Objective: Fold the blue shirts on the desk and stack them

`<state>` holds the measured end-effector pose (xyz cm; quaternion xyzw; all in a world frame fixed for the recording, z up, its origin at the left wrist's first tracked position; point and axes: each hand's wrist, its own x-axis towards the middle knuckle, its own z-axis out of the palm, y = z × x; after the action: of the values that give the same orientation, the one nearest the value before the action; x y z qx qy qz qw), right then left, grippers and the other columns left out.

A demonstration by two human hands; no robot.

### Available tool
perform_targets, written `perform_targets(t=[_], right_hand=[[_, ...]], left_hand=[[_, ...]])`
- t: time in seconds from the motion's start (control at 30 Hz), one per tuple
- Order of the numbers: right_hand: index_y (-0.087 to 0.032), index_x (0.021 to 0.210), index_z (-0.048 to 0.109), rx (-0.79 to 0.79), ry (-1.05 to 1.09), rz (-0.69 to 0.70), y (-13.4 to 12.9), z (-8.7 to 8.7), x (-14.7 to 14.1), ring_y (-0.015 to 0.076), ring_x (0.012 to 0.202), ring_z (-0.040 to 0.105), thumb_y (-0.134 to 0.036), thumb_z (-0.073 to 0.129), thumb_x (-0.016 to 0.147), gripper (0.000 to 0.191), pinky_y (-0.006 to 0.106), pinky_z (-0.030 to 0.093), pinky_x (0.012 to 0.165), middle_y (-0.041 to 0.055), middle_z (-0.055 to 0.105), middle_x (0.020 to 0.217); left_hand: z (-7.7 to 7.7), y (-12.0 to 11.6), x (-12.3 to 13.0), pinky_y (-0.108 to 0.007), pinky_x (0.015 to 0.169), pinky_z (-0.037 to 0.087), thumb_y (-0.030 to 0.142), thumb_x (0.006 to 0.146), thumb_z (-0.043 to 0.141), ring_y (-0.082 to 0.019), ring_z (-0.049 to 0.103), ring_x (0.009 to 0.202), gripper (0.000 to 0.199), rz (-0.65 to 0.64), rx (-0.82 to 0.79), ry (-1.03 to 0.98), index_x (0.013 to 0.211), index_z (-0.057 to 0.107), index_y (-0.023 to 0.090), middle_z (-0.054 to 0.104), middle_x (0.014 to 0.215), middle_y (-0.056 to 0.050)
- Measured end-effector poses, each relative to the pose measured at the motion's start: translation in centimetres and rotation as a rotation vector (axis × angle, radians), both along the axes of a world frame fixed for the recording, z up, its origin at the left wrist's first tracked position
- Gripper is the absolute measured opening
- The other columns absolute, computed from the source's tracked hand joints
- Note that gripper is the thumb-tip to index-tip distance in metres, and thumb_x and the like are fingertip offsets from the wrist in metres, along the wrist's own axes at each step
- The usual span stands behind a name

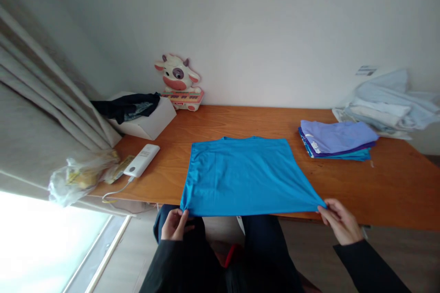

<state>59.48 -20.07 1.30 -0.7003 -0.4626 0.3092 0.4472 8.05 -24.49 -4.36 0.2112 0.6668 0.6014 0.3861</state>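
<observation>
A bright blue cloth (240, 176), which looks like a garment, lies spread on the wooden table (220, 121), its near edge stretched straight along the table's front edge. My left hand (175, 224) pinches the near left corner between thumb and fingers. At the near right corner, my right hand (340, 220) grips the fabric, pulling that corner out to the right. The cloth is narrower at its far edge, with light wrinkles along the left side and toward the right corner.
Folded purple and blue clothes (338, 139) are stacked at the right, with white plastic-wrapped items (385, 105) behind. A cow toy (178, 82) stands near the wall. At left are a white box (149, 123) with dark cloth, a white power bank (142, 160) with cable, and a plastic bag (77, 178).
</observation>
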Motion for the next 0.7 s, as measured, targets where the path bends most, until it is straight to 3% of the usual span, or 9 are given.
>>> perform_targets(t=[0.1,0.23,0.37,0.43,0.57,0.7], right_hand=[[-0.028,0.098,0.063,0.002,0.146,-0.017,-0.6,-0.1,0.0,0.0169,0.052,0.051,-0.066,0.086,0.075,0.050,0.031,0.042,0.053,-0.0025,0.062,0.064],[-0.026,0.122,0.072,-0.029,0.156,0.008,-2.0,0.0,0.2,0.0172,0.054,0.053,-0.066,0.085,0.078,0.061,0.029,0.041,0.049,0.0003,0.066,0.068],[-0.025,0.099,0.082,-0.027,0.090,-0.005,-3.2,-0.1,1.0,0.0213,0.062,0.061,-0.070,0.085,0.076,0.050,0.032,0.052,0.055,0.0050,0.070,0.072],[-0.026,0.101,0.084,-0.016,0.094,-0.020,-3.4,0.1,1.4,0.0236,0.069,0.067,-0.069,0.087,0.073,0.051,0.034,0.059,0.063,0.0060,0.075,0.080],[-0.025,0.102,0.084,-0.036,0.059,-0.044,-3.1,0.3,1.5,0.0252,0.078,0.073,-0.069,0.087,0.072,0.053,0.034,0.063,0.069,0.0085,0.081,0.103],[-0.023,0.101,0.084,-0.037,0.002,0.019,-2.8,-0.4,2.0,0.0238,0.072,0.069,-0.069,0.082,0.080,0.051,0.033,0.059,0.063,0.0090,0.079,0.089]], left_hand=[[0.7,-0.7,-0.8,-0.027,0.059,0.066,0.064,0.050,0.105,-0.014,0.067,0.067,0.074,0.070,0.061,-0.007,0.087,0.058,0.023,0.063,0.076,0.007],[1.6,-1.6,-0.8,-0.027,0.048,0.062,0.065,0.059,0.101,-0.013,0.063,0.053,0.070,0.034,0.062,0.031,0.101,0.063,0.025,0.066,0.078,0.006],[1.9,-2.3,-1.1,-0.027,0.048,0.061,0.068,0.068,0.096,-0.012,0.057,0.048,0.059,-0.064,0.038,0.083,0.098,0.075,0.022,0.056,0.065,0.005],[1.7,-2.6,-1.3,-0.028,0.055,0.065,0.069,0.067,0.096,-0.014,0.064,0.057,0.059,-0.077,0.044,0.089,0.095,0.079,0.020,0.065,0.073,0.000],[1.0,-3.2,-1.5,-0.031,0.075,0.070,0.071,0.067,0.095,-0.022,0.076,0.081,0.066,-0.047,0.042,0.130,0.109,0.082,0.021,0.078,0.095,-0.007],[0.5,-4.1,-1.7,-0.027,0.073,0.065,0.064,0.071,0.096,-0.019,0.077,0.076,0.056,0.026,0.029,0.231,0.105,0.082,0.022,0.080,0.103,-0.007]])
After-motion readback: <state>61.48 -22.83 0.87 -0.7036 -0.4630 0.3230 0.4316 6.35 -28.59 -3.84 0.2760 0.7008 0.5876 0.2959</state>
